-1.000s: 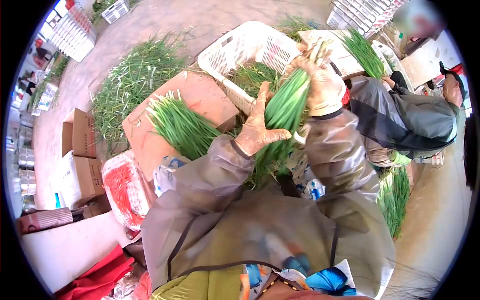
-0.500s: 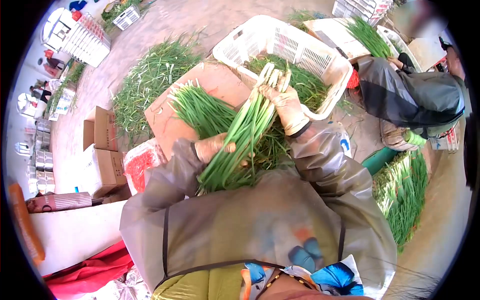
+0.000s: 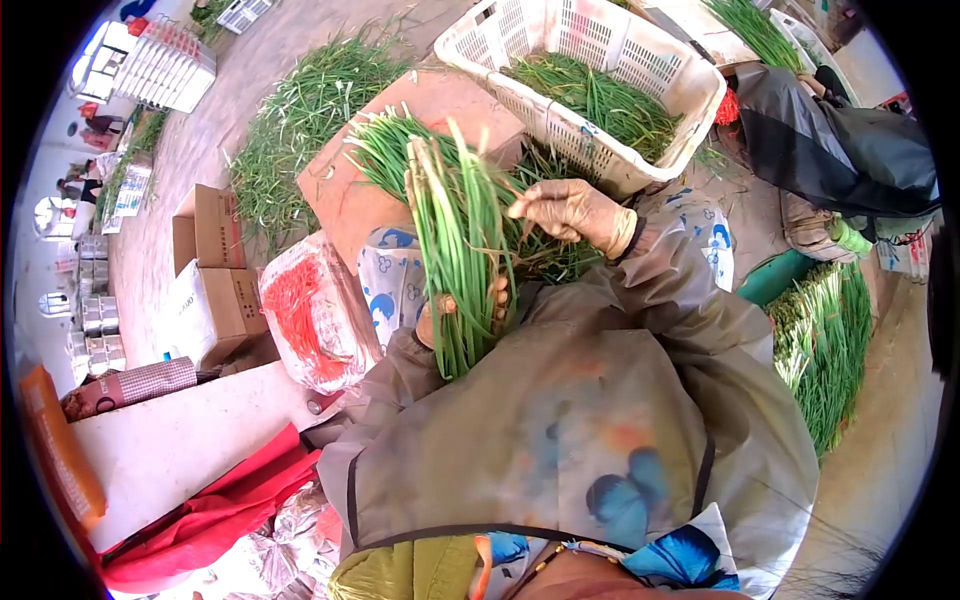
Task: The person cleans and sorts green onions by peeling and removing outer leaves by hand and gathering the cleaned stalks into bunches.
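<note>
My left hand is wrapped round a bunch of garlic chives, which stands nearly upright before my apron with its pale ends uppermost. To the right of the bunch, my gloved right hand is closed in a pinch. Thin brownish strands show by its fingertips, but what it holds I cannot make out. Behind the held bunch, another pile of chives lies on a brown board. Darker loose leaves lie below my right hand.
A white plastic crate with loose greens stands ahead. Cut leaves are heaped on the floor at left. Red ties lie on a bag near a cardboard box. At right are a co-worker in a dark apron and stacked chives.
My right hand has let go of the pale ends and moved right, away from the bunch. The bunch has swung upright and left in my left hand. The view has shifted slightly.
</note>
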